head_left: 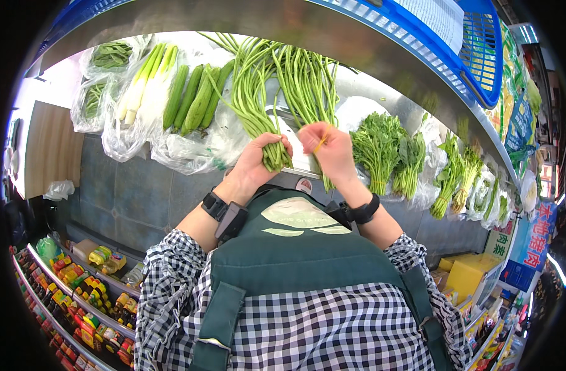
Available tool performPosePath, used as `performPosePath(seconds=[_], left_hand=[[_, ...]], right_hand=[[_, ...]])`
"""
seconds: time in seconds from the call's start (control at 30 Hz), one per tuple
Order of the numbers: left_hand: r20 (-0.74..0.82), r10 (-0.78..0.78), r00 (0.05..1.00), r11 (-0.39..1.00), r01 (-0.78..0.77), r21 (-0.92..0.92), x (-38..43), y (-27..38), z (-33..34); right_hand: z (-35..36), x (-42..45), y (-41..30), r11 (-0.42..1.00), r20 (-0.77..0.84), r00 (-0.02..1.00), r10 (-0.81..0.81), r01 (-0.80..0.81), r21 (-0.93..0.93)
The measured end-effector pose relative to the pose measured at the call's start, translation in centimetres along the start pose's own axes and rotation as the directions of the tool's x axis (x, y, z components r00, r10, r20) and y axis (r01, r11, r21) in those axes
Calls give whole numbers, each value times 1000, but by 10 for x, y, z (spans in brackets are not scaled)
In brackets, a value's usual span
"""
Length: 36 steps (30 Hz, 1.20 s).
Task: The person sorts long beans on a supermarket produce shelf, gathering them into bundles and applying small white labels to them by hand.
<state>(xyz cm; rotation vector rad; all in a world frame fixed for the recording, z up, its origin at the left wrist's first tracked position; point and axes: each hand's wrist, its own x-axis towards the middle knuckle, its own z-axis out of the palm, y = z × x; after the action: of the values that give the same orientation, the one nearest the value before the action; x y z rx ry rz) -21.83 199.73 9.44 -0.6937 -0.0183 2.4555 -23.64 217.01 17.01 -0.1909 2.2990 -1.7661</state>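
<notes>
My left hand [255, 160] grips a bunch of long green yardlong beans [260, 97] near their cut ends, which poke out past my fingers. To its right, my right hand [328, 146] is slightly blurred, its fingers curled with a thin yellow rubber band [324, 139] stretched over them. Behind and below that hand, a second bunch of yardlong beans [306, 86] lies on the metal display shelf [352, 86]. Some of its ends hang past the shelf's front edge.
Left on the shelf are luffa gourds [197, 99], leeks [146, 86] and bagged green beans [95, 99]. Bundled leafy greens [379, 148] line the right. Overhead runs a metal ledge [264, 21] with a blue plastic basket [482, 51]. Bottled goods [90, 297] fill shelves behind me.
</notes>
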Motion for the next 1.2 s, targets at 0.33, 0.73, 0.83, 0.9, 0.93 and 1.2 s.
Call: performPosePath(seconds=[0.33, 0.73, 0.83, 0.9, 0.93, 1.2], left_hand=[[254, 425, 869, 47, -302, 952, -19, -12, 29], [-155, -3, 988, 7, 155, 988, -67, 21, 43], [-238, 295, 925, 398, 107, 911, -61, 48, 32], [-209, 335, 919, 466, 31, 884, -51, 63, 17], [-189, 372, 909, 525, -39, 850, -45, 67, 12], [-240, 405, 882, 801, -217, 558, 24, 75, 11]], right_hand=[[45, 14, 12, 421, 523, 744, 414, -667, 615], [46, 24, 43, 453, 499, 708, 500, -705, 545], [29, 24, 23, 443, 572, 693, 440, -721, 533], [14, 21, 13, 384, 611, 711, 348, -703, 599], [5, 20, 8, 361, 627, 713, 315, -701, 615], [-17, 22, 1, 192, 610, 756, 238, -652, 734]])
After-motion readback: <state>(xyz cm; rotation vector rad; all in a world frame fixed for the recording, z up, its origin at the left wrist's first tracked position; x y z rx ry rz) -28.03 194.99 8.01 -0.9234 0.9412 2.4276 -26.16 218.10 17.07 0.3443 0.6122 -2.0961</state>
